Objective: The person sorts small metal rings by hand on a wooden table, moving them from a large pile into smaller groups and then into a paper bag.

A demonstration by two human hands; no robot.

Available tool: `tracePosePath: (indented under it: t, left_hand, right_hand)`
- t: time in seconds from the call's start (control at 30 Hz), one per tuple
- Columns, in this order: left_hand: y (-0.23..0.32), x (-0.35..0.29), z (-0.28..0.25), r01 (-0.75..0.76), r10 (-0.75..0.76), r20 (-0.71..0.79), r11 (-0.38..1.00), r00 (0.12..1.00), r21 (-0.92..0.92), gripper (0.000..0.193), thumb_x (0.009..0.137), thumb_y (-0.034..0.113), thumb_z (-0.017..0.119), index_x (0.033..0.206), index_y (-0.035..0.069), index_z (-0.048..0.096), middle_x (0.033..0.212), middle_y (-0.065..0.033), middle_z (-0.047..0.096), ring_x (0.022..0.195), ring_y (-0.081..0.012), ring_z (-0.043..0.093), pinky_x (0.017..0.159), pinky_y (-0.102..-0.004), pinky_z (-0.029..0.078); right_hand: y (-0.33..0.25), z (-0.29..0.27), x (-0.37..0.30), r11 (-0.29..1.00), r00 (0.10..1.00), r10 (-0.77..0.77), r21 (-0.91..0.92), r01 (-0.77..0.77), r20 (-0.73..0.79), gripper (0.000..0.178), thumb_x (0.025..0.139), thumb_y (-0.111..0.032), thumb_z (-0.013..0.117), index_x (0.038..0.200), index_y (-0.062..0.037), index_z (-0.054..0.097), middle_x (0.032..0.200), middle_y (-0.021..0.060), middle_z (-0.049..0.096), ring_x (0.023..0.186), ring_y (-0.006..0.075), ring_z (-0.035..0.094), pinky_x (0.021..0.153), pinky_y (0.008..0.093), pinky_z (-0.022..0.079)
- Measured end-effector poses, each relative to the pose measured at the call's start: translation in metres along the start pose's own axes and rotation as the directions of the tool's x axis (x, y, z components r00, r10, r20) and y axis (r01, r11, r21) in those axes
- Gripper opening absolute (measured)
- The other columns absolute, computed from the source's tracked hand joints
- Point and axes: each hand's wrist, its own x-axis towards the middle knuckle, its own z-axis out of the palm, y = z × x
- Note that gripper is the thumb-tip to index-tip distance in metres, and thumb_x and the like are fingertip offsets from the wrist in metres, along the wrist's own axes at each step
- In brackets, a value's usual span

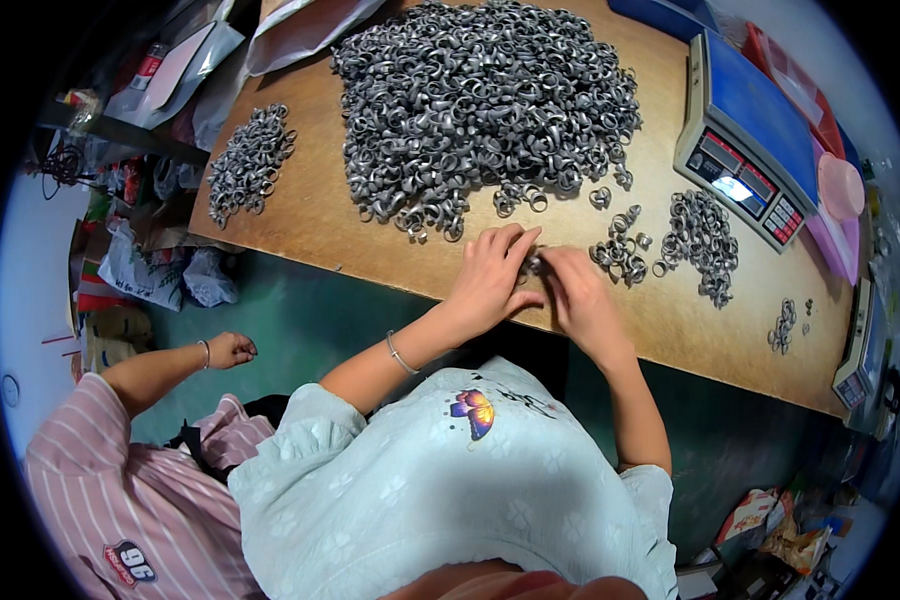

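My left hand (490, 280) and my right hand (582, 305) meet at the table's near edge. Between their fingertips are a few grey metal rings (532, 266), partly covered by the fingers. The left hand's thumb stands apart from its fingers, which curve beside these rings. Bent together, the right hand's fingertips close on a ring from the other side. Just right of my right hand lies a small group of rings (620, 255). Beyond both hands spreads a large heap of similar rings (480, 110).
Smaller ring piles lie at the table's left (252, 165) and right (700, 240), with a few rings (782, 328) farther right. A blue-topped digital scale (755, 130) stands at the right. Another person's hand (232, 350) hangs at my left. Bags (140, 265) crowd the left wall.
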Motion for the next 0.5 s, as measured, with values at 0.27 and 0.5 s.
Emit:
tracePosePath:
  t: [0.27, 0.5]
  left_hand:
    - [-0.003, 0.005, 0.02, -0.06, 0.056, -0.08, 0.997, 0.995, -0.042, 0.025, 0.076, 0.014, 0.069, 0.099, 0.01, 0.061, 0.099, -0.008, 0.052, 0.094, -0.0279, 0.048, 0.081, -0.0406, 0.039]
    - [-0.007, 0.009, 0.011, -0.164, 0.162, -0.052, 0.986, 0.985, -0.037, 0.022, 0.078, 0.008, 0.067, 0.099, 0.008, 0.061, 0.088, -0.009, 0.054, 0.081, -0.028, 0.054, 0.071, -0.0361, 0.046]
  right_hand:
    - [0.047, -0.049, 0.0, 0.866, 0.872, 0.067, -0.405, -0.292, -0.485, 0.017, 0.079, 0.002, 0.058, 0.096, 0.0017, 0.061, 0.095, 0.016, 0.06, 0.09, 0.033, 0.055, 0.079, 0.0396, 0.044]
    - [0.051, -0.059, -0.003, 0.932, 0.832, 0.352, 0.073, -0.356, -0.429, 0.008, 0.08, -0.001, 0.062, 0.086, 0.0021, 0.066, 0.079, 0.0106, 0.061, 0.069, 0.0211, 0.056, 0.063, 0.029, 0.044]
